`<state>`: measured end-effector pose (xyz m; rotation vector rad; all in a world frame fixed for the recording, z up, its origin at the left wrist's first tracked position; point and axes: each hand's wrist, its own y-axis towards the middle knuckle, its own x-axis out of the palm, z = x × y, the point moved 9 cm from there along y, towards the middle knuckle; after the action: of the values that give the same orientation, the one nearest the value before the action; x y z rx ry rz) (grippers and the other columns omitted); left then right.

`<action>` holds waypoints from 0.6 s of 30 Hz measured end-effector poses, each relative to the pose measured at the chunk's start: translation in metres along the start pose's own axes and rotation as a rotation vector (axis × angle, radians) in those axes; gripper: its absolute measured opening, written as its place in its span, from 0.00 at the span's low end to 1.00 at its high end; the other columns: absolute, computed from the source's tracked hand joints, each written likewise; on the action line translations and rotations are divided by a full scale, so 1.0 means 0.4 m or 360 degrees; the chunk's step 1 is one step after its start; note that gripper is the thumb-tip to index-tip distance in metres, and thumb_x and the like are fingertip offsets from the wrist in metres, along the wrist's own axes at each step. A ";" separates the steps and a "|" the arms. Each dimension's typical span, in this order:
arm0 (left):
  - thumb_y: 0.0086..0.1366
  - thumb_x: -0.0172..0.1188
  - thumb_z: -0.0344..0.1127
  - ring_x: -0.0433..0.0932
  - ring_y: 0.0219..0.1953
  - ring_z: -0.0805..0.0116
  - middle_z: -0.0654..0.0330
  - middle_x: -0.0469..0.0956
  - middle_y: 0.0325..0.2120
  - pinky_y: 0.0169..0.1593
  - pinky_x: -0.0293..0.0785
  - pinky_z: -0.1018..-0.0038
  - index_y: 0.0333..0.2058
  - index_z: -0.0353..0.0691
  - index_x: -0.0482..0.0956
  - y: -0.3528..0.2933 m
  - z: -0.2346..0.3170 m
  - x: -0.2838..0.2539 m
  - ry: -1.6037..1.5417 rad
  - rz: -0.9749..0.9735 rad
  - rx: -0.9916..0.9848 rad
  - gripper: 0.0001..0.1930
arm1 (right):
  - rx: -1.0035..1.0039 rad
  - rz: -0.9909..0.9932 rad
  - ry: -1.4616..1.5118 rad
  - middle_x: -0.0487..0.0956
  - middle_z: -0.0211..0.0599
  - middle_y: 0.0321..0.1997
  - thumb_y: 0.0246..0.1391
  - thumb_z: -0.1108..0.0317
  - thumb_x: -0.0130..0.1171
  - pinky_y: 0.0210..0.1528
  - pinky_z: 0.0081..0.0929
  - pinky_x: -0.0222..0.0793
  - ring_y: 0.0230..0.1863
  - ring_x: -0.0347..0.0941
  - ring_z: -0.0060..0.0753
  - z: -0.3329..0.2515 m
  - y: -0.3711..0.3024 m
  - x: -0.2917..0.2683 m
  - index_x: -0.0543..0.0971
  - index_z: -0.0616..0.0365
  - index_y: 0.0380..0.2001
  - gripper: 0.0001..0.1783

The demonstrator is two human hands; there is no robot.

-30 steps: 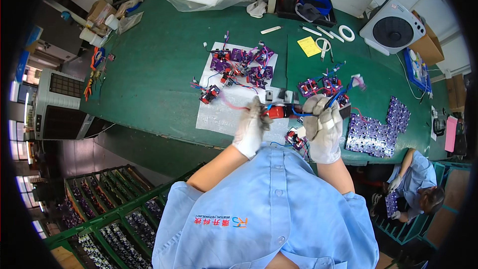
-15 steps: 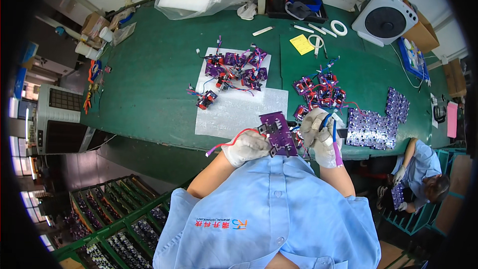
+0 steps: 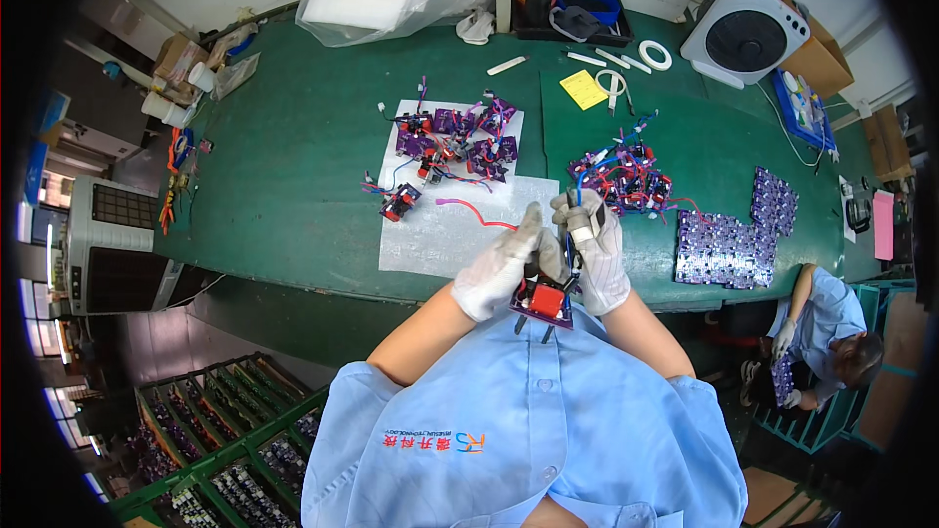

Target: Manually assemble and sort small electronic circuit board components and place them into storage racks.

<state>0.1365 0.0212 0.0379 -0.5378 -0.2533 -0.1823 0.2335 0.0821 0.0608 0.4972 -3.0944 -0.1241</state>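
Note:
Both hands wear pale gloves and meet at the table's near edge, in front of my shirt. My left hand (image 3: 501, 272) is closed on a purple circuit board (image 3: 559, 320), which is tilted with a red block-shaped part (image 3: 543, 300) facing up. From beside the left fingers a red wire (image 3: 479, 216) curves out to the left. Closed at the board's right side, my right hand (image 3: 599, 259) holds a blue wire (image 3: 578, 174) that loops up above its fingers. Gloves hide the wire's lower run and much of the board.
Wired purple boards (image 3: 450, 142) lie on white foam sheets (image 3: 421, 240); another wired pile (image 3: 626, 179) is to the right. Flat board panels (image 3: 726, 249) lie farther right. A fan (image 3: 748, 34), yellow note (image 3: 584, 89) and tape roll (image 3: 654, 56) stand beyond. A co-worker (image 3: 831, 323) sits at lower right.
The board has turned from upright to tilted, its red block now showing. Both hands moved closer together and slightly up; the red wire swung up and the blue wire now loops above the right hand.

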 end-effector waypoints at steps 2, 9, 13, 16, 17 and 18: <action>0.65 0.36 0.64 0.68 0.25 0.73 0.63 0.69 0.22 0.32 0.66 0.78 0.28 0.42 0.69 0.047 -0.068 -0.033 -0.0028 0.0015 0.0200 0.29 | -0.0592 -0.0005 -0.0373 0.75 0.37 0.32 0.54 0.63 0.52 0.32 0.27 0.68 0.31 0.72 0.33 -0.093 0.031 -0.003 0.73 0.59 0.31 0.10; 0.65 0.48 0.52 0.73 0.29 0.74 0.62 0.72 0.31 0.31 0.71 0.76 0.48 0.41 0.67 0.056 -0.107 -0.021 0.0003 -0.0213 0.0012 0.22 | -0.0777 -0.0679 -0.1161 0.75 0.43 0.33 0.44 0.64 0.58 0.32 0.36 0.68 0.33 0.71 0.47 -0.112 0.059 0.097 0.76 0.59 0.26 0.10; 0.64 0.52 0.46 0.73 0.26 0.70 0.64 0.72 0.24 0.30 0.73 0.73 0.35 0.42 0.72 0.060 -0.100 -0.020 -0.0775 -0.0058 -0.0139 0.12 | 0.0052 -0.0105 -0.0266 0.76 0.46 0.36 0.43 0.59 0.61 0.41 0.29 0.69 0.40 0.73 0.40 -0.012 0.093 0.006 0.75 0.65 0.38 0.23; 0.64 0.49 0.55 0.70 0.21 0.74 0.64 0.69 0.23 0.26 0.69 0.79 0.34 0.45 0.73 0.038 -0.041 -0.158 -0.0987 0.0745 0.0381 0.18 | -0.0299 -0.0073 -0.0214 0.74 0.47 0.43 0.33 0.56 0.70 0.47 0.28 0.68 0.45 0.71 0.37 -0.079 0.012 0.040 0.67 0.65 0.49 0.40; 0.64 0.48 0.56 0.72 0.24 0.74 0.63 0.71 0.24 0.26 0.70 0.78 0.36 0.43 0.73 0.016 -0.027 -0.152 -0.1048 0.0724 0.0369 0.20 | -0.0423 -0.0207 -0.0142 0.72 0.46 0.45 0.30 0.56 0.73 0.48 0.27 0.67 0.47 0.70 0.35 -0.088 -0.017 0.075 0.64 0.64 0.52 0.46; 0.64 0.48 0.56 0.72 0.25 0.75 0.63 0.71 0.25 0.27 0.70 0.79 0.37 0.43 0.73 -0.006 -0.003 -0.149 -0.0998 0.0802 0.0478 0.21 | -0.0655 -0.0184 -0.0651 0.72 0.44 0.45 0.29 0.58 0.74 0.50 0.25 0.66 0.47 0.69 0.31 -0.125 -0.036 0.091 0.61 0.66 0.54 0.49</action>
<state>0.0794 0.0249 0.0211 -0.3316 -0.7293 0.5189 0.2043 0.0530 0.1092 0.7031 -3.2685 -0.9522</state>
